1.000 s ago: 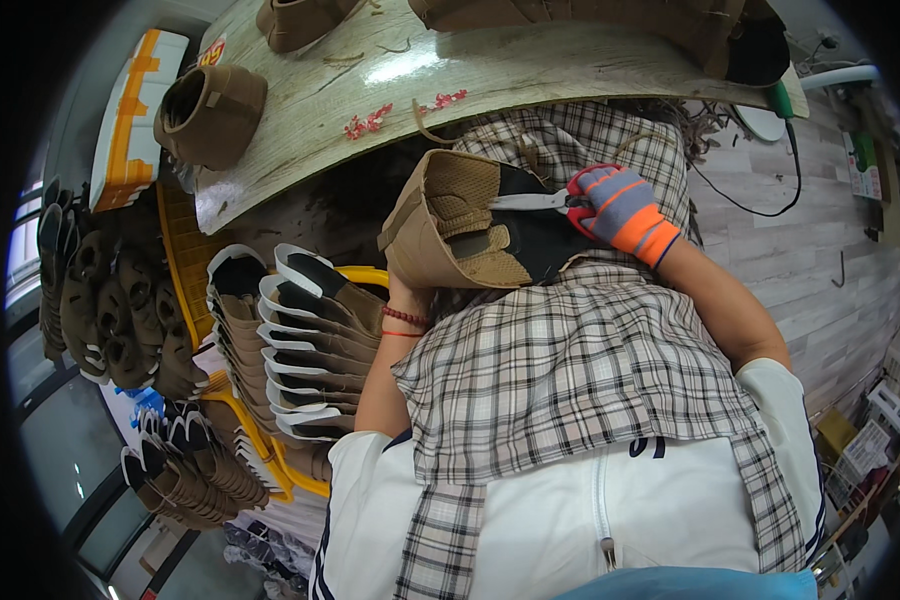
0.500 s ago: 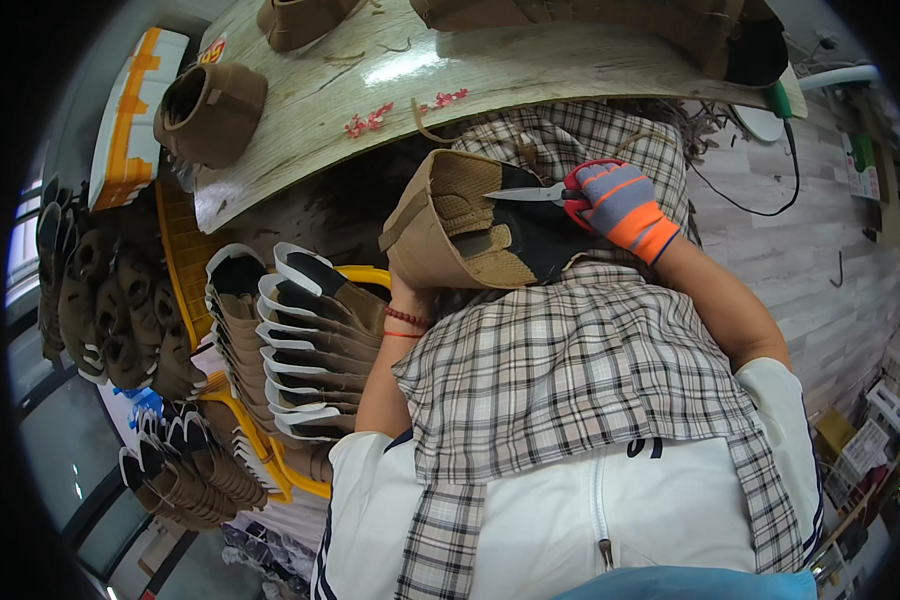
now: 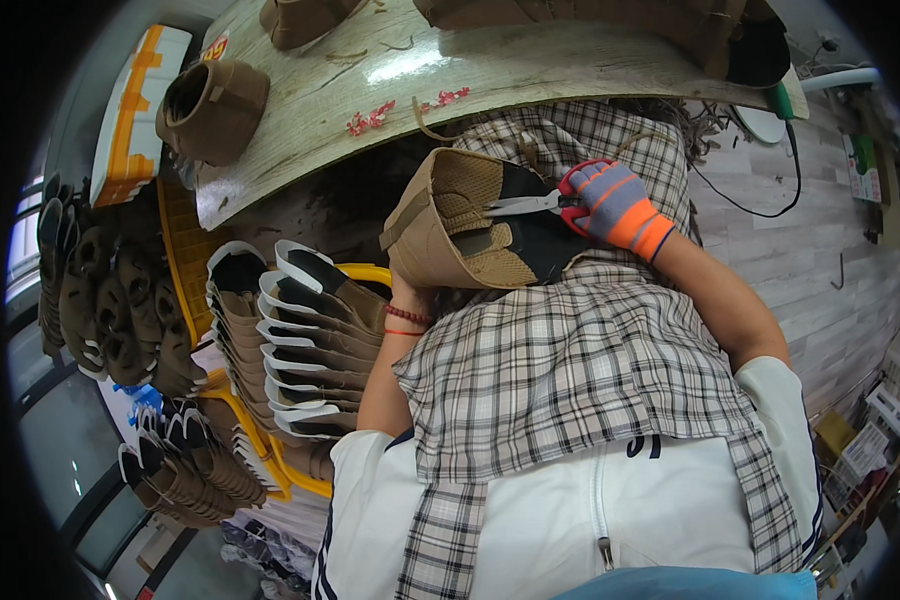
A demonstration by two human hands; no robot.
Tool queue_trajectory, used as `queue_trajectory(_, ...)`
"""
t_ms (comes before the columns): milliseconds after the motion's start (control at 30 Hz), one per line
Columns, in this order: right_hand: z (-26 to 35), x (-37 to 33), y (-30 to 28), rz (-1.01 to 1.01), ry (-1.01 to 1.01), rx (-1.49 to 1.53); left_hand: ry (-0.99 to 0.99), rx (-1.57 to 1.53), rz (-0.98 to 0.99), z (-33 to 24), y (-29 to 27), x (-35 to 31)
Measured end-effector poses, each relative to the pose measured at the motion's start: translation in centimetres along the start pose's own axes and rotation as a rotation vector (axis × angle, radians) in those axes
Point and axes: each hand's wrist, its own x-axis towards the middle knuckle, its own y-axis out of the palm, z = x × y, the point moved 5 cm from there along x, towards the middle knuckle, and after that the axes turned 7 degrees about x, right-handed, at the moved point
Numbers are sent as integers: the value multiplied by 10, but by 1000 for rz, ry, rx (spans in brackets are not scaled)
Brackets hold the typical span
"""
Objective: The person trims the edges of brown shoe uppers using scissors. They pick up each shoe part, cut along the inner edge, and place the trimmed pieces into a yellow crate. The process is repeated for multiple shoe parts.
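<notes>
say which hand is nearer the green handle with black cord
Right: the gloved right hand is left of and below the green handle; the left hand, partly behind the brown fabric shoe upper, is farther left.

The shoe upper (image 3: pixel 428 240) is brown, the scissors (image 3: pixel 528 204) red and silver, the apron (image 3: pixel 570 380) plaid

Tabletop (image 3: pixel 310 125) ahead, stacked uppers (image 3: pixel 322 345) left, room right (wider)

Left grip (image 3: pixel 409 291) mostly hidden beneath brown upper (image 3: pixel 428 243)
</notes>
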Motion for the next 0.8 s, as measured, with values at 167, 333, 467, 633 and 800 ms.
queue_trajectory(167,18,15,-1,26,25,-57,4,13,3,0,0,0)
queue_trajectory(333,7,11,18,92,84,-179,9,29,6,0,1,-1)
queue_trajectory(467,-3,-1,14,105,162,-172,21,56,9,1,0,1)
queue_trajectory(633,20,14,-6,-18,48,-59,142,421,33,-8,0,10)
queue_trajectory(800,5,9,-9,471,464,285,19,145,286,-36,-2,31)
